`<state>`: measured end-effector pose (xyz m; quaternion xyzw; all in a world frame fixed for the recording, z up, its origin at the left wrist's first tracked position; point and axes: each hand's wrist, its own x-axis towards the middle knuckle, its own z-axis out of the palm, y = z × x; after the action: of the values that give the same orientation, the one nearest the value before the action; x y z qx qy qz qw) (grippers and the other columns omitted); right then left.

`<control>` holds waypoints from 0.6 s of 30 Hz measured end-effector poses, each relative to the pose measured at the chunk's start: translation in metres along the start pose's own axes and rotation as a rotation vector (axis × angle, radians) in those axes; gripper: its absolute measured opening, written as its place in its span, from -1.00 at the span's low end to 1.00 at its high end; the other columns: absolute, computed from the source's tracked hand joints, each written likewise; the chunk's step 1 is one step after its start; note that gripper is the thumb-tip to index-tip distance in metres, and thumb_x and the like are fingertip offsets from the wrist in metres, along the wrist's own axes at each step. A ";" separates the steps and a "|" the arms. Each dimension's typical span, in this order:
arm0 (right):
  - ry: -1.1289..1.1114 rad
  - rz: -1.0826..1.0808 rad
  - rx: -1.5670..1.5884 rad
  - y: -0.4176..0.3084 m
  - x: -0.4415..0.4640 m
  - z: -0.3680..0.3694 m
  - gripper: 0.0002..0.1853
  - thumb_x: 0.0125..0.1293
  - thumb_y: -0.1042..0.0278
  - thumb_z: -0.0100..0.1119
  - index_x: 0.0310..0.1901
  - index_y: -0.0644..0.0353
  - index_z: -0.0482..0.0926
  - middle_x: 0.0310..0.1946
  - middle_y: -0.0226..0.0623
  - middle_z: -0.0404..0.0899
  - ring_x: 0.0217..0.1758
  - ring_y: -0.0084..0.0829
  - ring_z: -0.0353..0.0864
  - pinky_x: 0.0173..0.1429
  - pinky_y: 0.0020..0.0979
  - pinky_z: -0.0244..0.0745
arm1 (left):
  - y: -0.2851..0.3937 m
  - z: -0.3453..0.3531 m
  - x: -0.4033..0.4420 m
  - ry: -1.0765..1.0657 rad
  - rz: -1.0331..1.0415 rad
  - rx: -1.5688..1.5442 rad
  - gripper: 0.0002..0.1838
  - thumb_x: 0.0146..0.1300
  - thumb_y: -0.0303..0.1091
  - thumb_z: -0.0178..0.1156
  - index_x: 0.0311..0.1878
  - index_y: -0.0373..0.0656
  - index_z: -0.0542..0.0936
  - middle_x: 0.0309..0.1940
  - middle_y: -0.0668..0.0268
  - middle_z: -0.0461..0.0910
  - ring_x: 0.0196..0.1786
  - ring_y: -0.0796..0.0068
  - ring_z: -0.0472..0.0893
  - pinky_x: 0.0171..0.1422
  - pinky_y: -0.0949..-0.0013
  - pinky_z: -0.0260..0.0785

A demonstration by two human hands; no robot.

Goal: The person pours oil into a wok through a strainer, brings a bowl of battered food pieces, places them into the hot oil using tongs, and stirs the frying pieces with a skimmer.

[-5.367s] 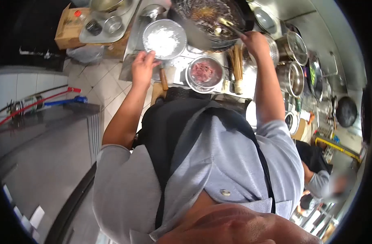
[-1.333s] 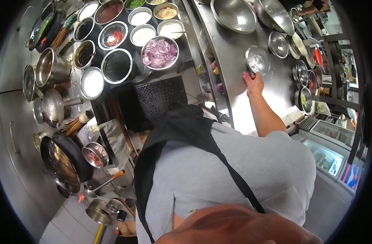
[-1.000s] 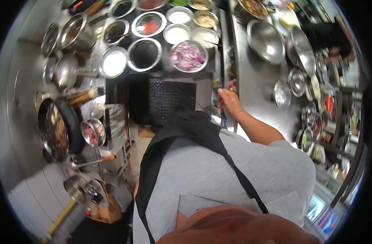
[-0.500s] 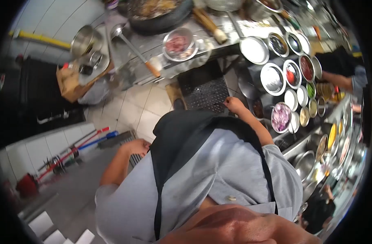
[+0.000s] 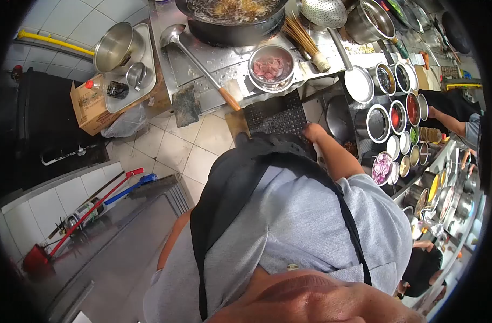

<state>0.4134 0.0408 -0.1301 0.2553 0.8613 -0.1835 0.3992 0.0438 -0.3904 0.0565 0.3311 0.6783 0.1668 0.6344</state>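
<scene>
My right hand (image 5: 312,132) hangs low ahead of my body, beside the black perforated floor mat (image 5: 275,114). Its back shows, but the fingers are mostly hidden, so I cannot make out whether it holds anything. Only a strip of my left forearm (image 5: 173,239) appears; the hand is hidden behind my side and dark apron (image 5: 224,194). Beyond the mat, a metal bowl of raw meat (image 5: 271,67) sits at the counter edge. A wooden-handled ladle (image 5: 200,67) lies left of it. Food fries in dark liquid in the wok (image 5: 235,11) behind.
To the right are rows of containers, including chopped red onion (image 5: 382,168) and red sauce (image 5: 412,109). A perforated skimmer (image 5: 324,13) lies at the back. A tray (image 5: 143,70) with a bowl stands left. Another person's arm (image 5: 449,123) reaches in from the right.
The view has shifted, with the counter, wok and meat bowl now lower and further right in the frame. My left hand has gone out of sight behind my body.
</scene>
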 end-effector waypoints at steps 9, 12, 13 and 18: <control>0.212 0.159 0.398 -0.013 0.018 -0.072 -0.62 0.28 0.09 0.00 -0.12 0.23 0.63 -0.13 0.05 0.63 0.03 0.02 0.59 0.12 -0.09 0.48 | -0.044 -0.052 0.122 -0.016 -0.123 -0.442 -0.70 0.14 -0.32 0.21 -0.09 -0.28 0.63 -0.24 0.14 0.70 -0.16 0.32 0.65 -0.01 0.27 0.47; 0.068 -0.071 0.035 0.026 0.051 -0.028 -0.67 0.20 0.14 0.07 -0.18 0.17 0.69 -0.13 0.00 0.65 0.00 -0.01 0.62 0.10 -0.11 0.51 | 0.012 -0.061 0.172 0.269 -0.170 0.392 -0.73 0.13 -0.27 0.23 -0.17 -0.25 0.65 -0.31 0.09 0.68 -0.20 0.25 0.65 -0.03 0.25 0.48; 0.059 -0.176 -0.080 0.053 0.076 0.001 -0.70 0.14 0.15 0.15 -0.24 0.15 0.72 -0.13 -0.03 0.66 -0.04 -0.04 0.64 0.09 -0.12 0.53 | 0.021 -0.062 0.194 0.302 -0.127 0.529 -0.73 0.13 -0.23 0.23 -0.21 -0.24 0.65 -0.33 0.07 0.67 -0.21 0.21 0.66 -0.04 0.22 0.48; -0.003 -0.165 -0.139 0.085 0.063 0.007 -0.74 0.07 0.26 0.21 -0.20 0.07 0.73 -0.10 -0.09 0.67 -0.01 -0.11 0.66 0.08 -0.14 0.55 | 0.104 -0.035 0.243 0.282 0.108 0.168 -0.71 0.11 -0.15 0.26 -0.31 -0.22 0.66 -0.37 0.08 0.67 -0.22 0.16 0.67 -0.07 0.19 0.47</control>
<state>0.4323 0.1238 -0.1932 0.1548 0.8893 -0.1560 0.4010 0.0404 -0.1480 -0.0538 0.3922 0.7532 0.1884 0.4932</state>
